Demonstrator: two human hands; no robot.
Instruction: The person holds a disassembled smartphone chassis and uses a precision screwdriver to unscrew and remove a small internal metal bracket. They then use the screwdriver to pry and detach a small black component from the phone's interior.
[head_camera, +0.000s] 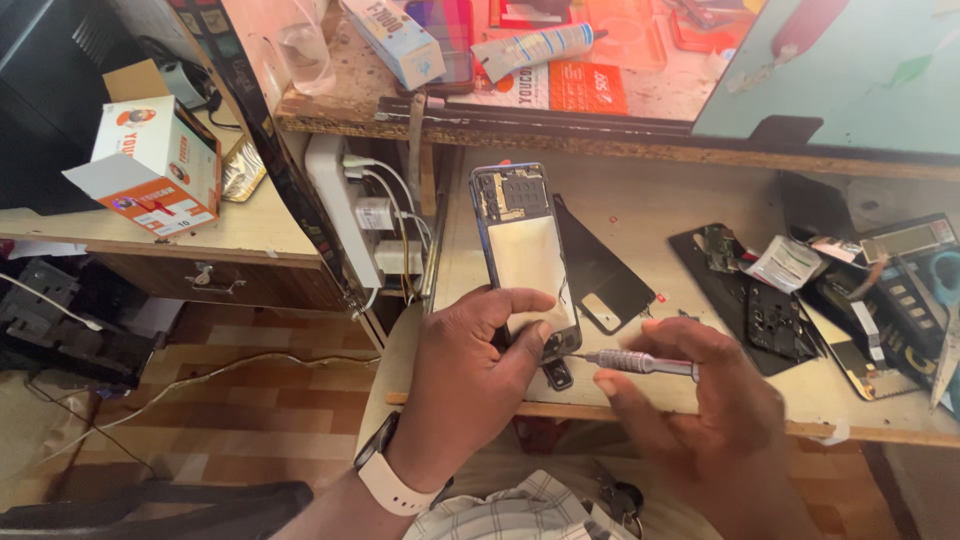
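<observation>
Screwdriver work on an opened phone is the step in hand, by the look of it: the phone lies back-up on the wooden surface with its rear cover off, circuit board and pale battery bare. The left hand is clenched around the phone's lower end, thumb laid across the bottom edge, pinning it to the surface. The right hand grasps a slim metal screwdriver between thumb and fingers, the shaft held nearly level and the tip pointing left, touching or just short of the phone's bottom right corner, right beside the left thumb.

Judging from this, the next move calls for a steady tip seated squarely in a small screw near that corner, with the left hand keeping the phone from sliding.

A dark back cover lies just beside the phone on its right. Further right sit loose phone parts on a black mat. A white and orange box rests on a lower shelf to the left.
</observation>
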